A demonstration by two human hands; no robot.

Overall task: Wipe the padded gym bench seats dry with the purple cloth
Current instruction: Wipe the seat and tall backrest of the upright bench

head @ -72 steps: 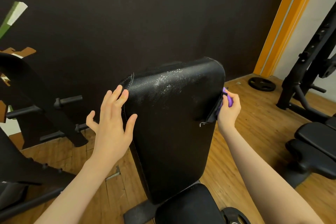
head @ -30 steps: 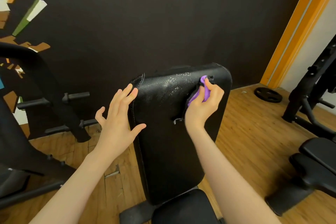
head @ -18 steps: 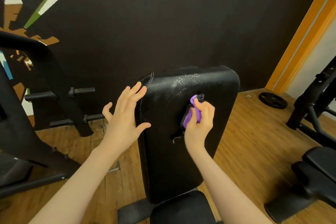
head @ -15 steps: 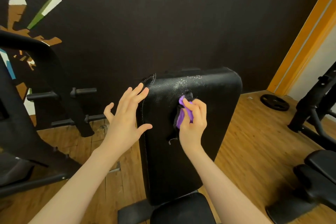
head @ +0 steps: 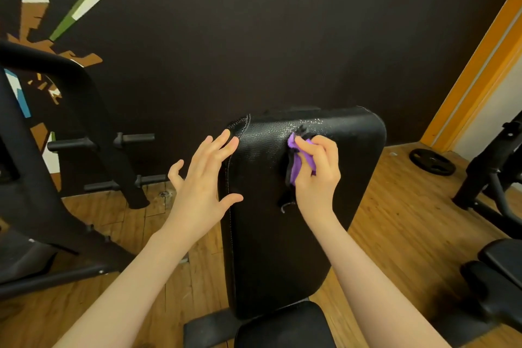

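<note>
Upright black padded backrest (head: 296, 234) with wet speckles near its top, right hand (head: 317, 175) pressing a bunched purple cloth (head: 296, 167) against it, left hand (head: 203, 186) spread at its left edge, wooden floor (head: 395, 220), weight plate (head: 432, 162) lying far right.

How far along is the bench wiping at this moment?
Done: hard to tell; most of the upright back pad looks matte. In hand: the right hand grips the purple cloth against the pad's upper part; the left hand, open, touches its left edge. Left: droplets glisten near the top; the seat pad is untouched.
</note>
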